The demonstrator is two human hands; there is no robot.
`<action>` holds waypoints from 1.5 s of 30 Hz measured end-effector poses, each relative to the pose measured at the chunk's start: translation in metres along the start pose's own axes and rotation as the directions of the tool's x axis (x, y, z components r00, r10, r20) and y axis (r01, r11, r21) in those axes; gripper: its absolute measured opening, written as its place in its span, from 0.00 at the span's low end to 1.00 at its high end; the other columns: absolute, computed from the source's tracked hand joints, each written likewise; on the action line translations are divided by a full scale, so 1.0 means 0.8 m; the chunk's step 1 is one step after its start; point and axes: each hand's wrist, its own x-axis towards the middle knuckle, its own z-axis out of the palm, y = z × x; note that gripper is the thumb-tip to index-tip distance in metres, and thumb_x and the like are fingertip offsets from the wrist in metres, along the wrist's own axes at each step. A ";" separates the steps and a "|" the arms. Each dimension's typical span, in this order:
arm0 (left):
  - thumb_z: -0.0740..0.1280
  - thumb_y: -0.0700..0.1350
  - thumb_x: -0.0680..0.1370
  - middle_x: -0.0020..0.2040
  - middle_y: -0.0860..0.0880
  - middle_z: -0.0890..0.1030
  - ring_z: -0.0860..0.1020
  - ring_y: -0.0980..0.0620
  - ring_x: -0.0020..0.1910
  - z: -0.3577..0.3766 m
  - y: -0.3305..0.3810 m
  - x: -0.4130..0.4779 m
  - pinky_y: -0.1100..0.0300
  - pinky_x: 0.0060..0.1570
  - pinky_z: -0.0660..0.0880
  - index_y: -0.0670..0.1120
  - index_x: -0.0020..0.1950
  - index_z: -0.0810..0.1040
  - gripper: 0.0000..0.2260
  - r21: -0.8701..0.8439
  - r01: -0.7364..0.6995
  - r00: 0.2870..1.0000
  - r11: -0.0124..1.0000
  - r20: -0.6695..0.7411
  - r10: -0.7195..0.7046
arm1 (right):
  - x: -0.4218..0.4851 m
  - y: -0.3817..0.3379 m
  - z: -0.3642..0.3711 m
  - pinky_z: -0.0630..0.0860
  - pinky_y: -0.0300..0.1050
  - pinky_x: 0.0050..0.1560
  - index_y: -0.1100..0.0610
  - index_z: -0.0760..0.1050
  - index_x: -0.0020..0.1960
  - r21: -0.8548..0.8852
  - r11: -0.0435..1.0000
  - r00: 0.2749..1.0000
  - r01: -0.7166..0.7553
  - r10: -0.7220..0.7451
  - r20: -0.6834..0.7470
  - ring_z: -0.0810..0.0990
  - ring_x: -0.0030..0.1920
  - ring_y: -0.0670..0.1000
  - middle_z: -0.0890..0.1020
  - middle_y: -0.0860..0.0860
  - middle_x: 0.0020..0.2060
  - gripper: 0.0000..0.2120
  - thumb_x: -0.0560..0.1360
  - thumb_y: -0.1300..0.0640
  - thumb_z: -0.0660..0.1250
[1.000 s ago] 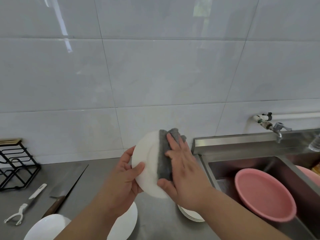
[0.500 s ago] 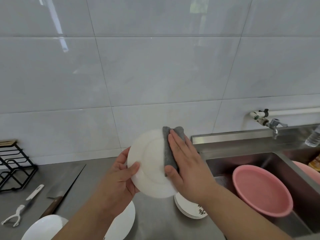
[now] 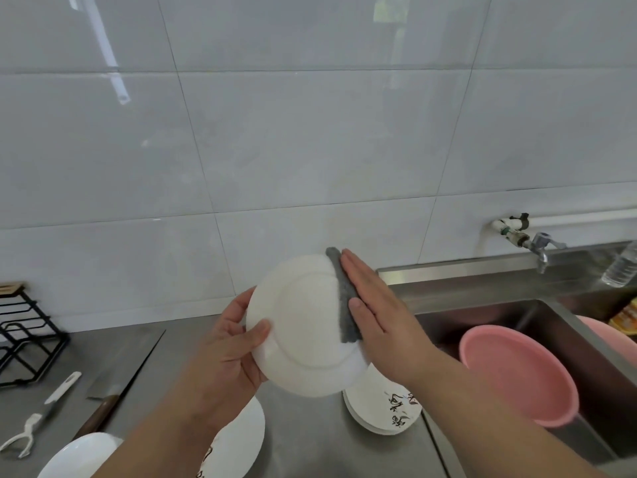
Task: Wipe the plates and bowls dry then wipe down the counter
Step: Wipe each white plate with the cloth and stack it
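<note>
Drying step in hand. Left hand [image 3: 227,350] gripped the white plate [image 3: 300,339] by its rim, tilted above the bench [image 3: 310,439], underside up. Right hand [image 3: 379,319], fingers [image 3: 358,274] straight, pressed the grey cloth [image 3: 346,305] against the plate's right edge. Next move probably called for sweeping the cloth across the rest.

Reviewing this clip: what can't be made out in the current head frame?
Head view:
The held plate: underside faces the camera; its top face is hidden.
The grey cloth: mostly under the right hand.
The stacked plates: count unclear, partly behind the held plate and right forearm.
The printed plate: covered by the left arm.
The bottle: cut off by the right edge.
</note>
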 end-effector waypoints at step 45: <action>0.61 0.40 0.79 0.69 0.46 0.80 0.81 0.44 0.65 0.028 -0.023 0.010 0.43 0.48 0.84 0.50 0.72 0.69 0.21 -0.099 -0.080 0.997 0.992 -0.026 0.078 | -0.034 -0.032 0.046 0.49 0.40 0.81 0.50 0.47 0.85 0.130 0.986 0.957 -0.104 0.134 -0.257 0.46 0.83 0.40 0.47 0.39 0.84 0.33 0.85 0.43 0.55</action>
